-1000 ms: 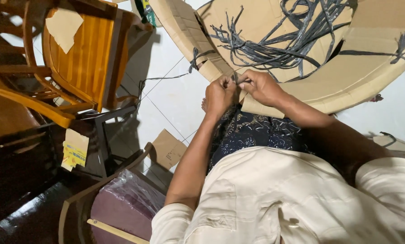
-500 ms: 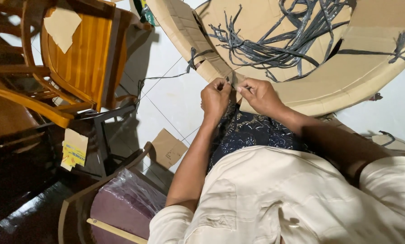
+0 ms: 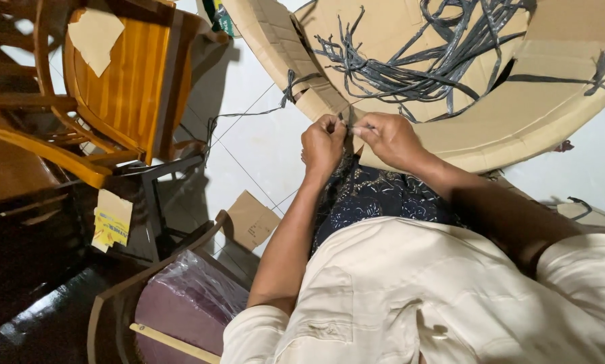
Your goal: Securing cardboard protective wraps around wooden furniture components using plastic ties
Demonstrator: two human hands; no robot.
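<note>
Grey strip pinched between both hands

Grey strip (image 3: 351, 126) sits at the cardboard box's (image 3: 518, 128) near edge. Our left hand (image 3: 323, 143) and right hand (image 3: 390, 138) both close their fingertips on it, almost touching. Beyond, a tangle of grey strips (image 3: 417, 67) lies in the box; a wooden chair (image 3: 113, 87) stands at left.

Wooden chair (image 3: 124, 87) – cardboard scrap (image 3: 250, 220) on tile floor (image 3: 262, 145).

Straps (image 3: 410, 67) in box (image 3: 518, 128), chair (image 3: 127, 87) left.

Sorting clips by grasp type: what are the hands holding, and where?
Both hands, left and right, pinch a thin grey strip between fingertips; which part of it cannot be told.
</note>
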